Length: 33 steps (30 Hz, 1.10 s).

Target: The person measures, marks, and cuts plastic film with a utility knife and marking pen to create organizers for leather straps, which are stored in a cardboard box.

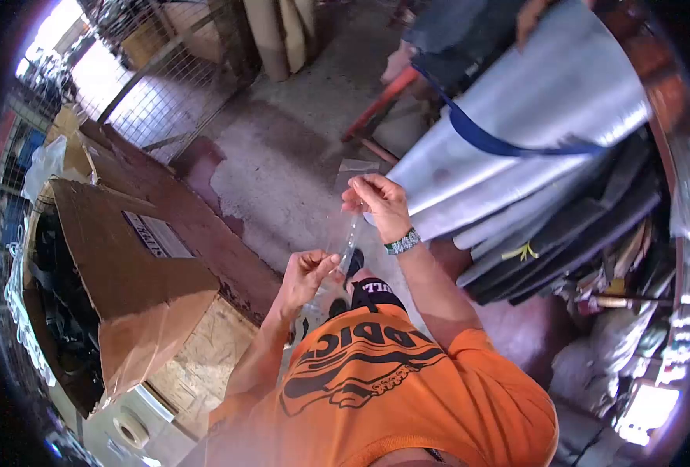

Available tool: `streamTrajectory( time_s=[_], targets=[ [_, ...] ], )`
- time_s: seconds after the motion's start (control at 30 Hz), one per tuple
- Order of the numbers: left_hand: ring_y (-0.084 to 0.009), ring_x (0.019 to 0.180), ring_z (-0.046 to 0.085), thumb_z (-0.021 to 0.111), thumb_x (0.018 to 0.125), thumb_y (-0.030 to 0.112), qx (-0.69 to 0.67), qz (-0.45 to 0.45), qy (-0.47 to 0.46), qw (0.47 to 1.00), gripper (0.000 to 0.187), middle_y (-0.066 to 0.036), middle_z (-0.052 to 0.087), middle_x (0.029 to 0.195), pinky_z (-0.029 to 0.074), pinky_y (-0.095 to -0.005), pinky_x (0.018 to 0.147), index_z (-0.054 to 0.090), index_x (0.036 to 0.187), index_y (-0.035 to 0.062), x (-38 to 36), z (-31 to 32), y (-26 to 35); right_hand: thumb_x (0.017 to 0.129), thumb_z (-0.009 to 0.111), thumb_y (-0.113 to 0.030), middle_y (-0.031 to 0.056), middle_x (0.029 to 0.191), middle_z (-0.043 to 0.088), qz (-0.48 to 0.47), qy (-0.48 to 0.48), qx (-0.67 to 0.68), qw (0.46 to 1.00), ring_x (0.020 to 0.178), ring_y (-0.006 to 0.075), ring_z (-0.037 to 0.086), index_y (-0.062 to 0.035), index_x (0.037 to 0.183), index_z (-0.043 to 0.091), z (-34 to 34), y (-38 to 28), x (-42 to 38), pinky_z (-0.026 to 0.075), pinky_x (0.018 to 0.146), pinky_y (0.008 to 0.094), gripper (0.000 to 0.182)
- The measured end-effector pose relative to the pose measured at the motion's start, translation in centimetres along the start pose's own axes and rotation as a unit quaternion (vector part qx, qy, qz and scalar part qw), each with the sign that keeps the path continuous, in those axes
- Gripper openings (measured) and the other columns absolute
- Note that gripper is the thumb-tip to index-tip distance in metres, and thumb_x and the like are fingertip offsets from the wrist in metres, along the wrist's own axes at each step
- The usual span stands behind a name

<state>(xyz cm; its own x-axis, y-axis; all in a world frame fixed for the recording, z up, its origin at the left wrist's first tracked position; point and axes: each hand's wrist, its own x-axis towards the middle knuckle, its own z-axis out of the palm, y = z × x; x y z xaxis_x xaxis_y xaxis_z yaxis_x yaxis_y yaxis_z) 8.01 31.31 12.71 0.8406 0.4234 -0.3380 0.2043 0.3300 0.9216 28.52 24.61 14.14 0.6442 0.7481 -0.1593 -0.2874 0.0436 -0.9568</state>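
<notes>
I see my right hand (382, 204) raised at the centre of the scene, its fingers pinched shut on the top edge of a clear plastic bag (350, 233). My left hand (307, 274) sits nearer and lower to the left, fingers closed on the bag's lower end, so the bag hangs stretched between them over the concrete floor (282, 140). An open cardboard box (138, 272) stands to the left; grey rolled sheets (531, 132) lie to the right.
</notes>
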Motion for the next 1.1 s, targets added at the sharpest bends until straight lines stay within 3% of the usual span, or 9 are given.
streamTrajectory(
  time_s=[0.13,0.23,0.33,0.63,0.8,0.87,0.97,1.03,1.1],
  targets=[
    [-0.0041,0.061,0.045,0.069,0.097,0.022,0.026,0.017,0.074,0.997,0.040,0.006,0.052,0.066,0.048,-0.0254,0.059,0.052,0.065,0.0052,7.7,-3.2,0.5,0.101,0.061,-0.025,0.0100,0.083,0.072,0.052,-0.039,0.041,0.997,0.073,0.0172,0.070,0.0010,0.099,0.066,1.9,-0.7,10.2,0.056,0.066,0.0298,0.027],
    [-0.0043,0.061,0.046,0.070,0.096,0.024,-0.038,0.045,0.087,0.995,0.037,0.004,0.058,0.066,0.045,-0.0255,0.058,0.058,0.067,0.0037,13.3,-4.7,3.3,0.101,0.062,-0.023,0.0116,0.086,0.072,0.032,-0.096,0.066,0.993,0.077,0.0196,0.071,0.0019,0.099,0.066,3.0,-1.0,18.8,0.059,0.069,0.0326,0.026],
    [-0.0094,0.075,0.065,0.068,0.098,0.020,0.051,0.022,0.123,0.991,0.027,-0.003,0.069,0.076,0.051,-0.0260,0.069,0.070,0.082,-0.0023,18.3,-6.8,8.5,0.099,0.064,-0.015,0.0117,0.088,0.073,0.019,-0.183,0.071,0.980,0.079,0.0192,0.072,0.0018,0.101,0.066,4.6,-1.3,27.6,0.058,0.069,0.0301,0.017],
    [-0.0071,0.066,0.057,0.068,0.096,0.010,-0.073,0.097,0.190,0.974,0.016,-0.004,0.070,0.078,0.045,-0.0233,0.060,0.072,0.086,-0.0027,36.5,-15.0,13.9,0.101,0.061,-0.017,0.0091,0.087,0.072,-0.025,-0.266,0.037,0.963,0.074,0.0159,0.070,0.0005,0.103,0.066,7.7,-7.0,50.0,0.056,0.064,0.0270,0.018],
    [-0.0086,0.070,0.059,0.068,0.095,0.009,-0.030,0.075,0.075,0.994,0.014,-0.001,0.067,0.079,0.048,-0.0238,0.062,0.068,0.086,-0.0027,51.3,-20.2,20.5,0.101,0.061,-0.017,0.0129,0.095,0.074,-0.054,-0.117,-0.003,0.992,0.080,0.0182,0.073,0.0012,0.113,0.064,4.5,-9.7,63.3,0.058,0.064,0.0288,0.022],
    [-0.0085,0.072,0.061,0.070,0.093,0.008,-0.089,0.034,0.031,0.995,0.012,-0.002,0.068,0.082,0.051,-0.0243,0.065,0.069,0.090,-0.0032,57.0,-22.1,22.8,0.098,0.064,-0.016,0.0106,0.094,0.074,-0.060,-0.038,-0.004,0.997,0.079,0.0173,0.073,-0.0020,0.107,0.067,2.6,-12.9,68.7,0.058,0.066,0.0283,0.017],
    [-0.0105,0.078,0.065,0.071,0.091,0.007,0.091,0.023,-0.144,0.985,0.011,-0.004,0.071,0.084,0.054,-0.0256,0.070,0.072,0.094,-0.0033,65.0,-26.5,27.1,0.095,0.067,-0.021,0.0069,0.085,0.072,-0.088,0.128,0.016,0.988,0.072,0.0156,0.069,-0.0062,0.095,0.068,-1.9,-17.6,75.9,0.056,0.064,0.0284,0.015],
    [-0.0109,0.077,0.065,0.071,0.090,0.006,0.093,-0.012,-0.128,0.987,0.011,-0.005,0.071,0.084,0.053,-0.0264,0.068,0.073,0.095,-0.0028,70.0,-28.2,29.9,0.093,0.068,-0.024,0.0077,0.086,0.072,-0.108,0.226,0.089,0.964,0.072,0.0194,0.070,-0.0067,0.092,0.068,-4.6,-22.1,79.8,0.058,0.065,0.0342,0.018],
    [-0.0115,0.077,0.065,0.071,0.091,0.007,0.155,-0.029,-0.129,0.979,0.011,-0.005,0.072,0.084,0.053,-0.0278,0.067,0.074,0.096,-0.0027,74.8,-29.7,32.1,0.096,0.064,-0.028,0.0078,0.083,0.071,-0.173,0.217,0.025,0.960,0.070,0.0182,0.067,-0.0060,0.087,0.068,-10.5,-24.9,83.4,0.054,0.063,0.0302,0.023]
  ],
)
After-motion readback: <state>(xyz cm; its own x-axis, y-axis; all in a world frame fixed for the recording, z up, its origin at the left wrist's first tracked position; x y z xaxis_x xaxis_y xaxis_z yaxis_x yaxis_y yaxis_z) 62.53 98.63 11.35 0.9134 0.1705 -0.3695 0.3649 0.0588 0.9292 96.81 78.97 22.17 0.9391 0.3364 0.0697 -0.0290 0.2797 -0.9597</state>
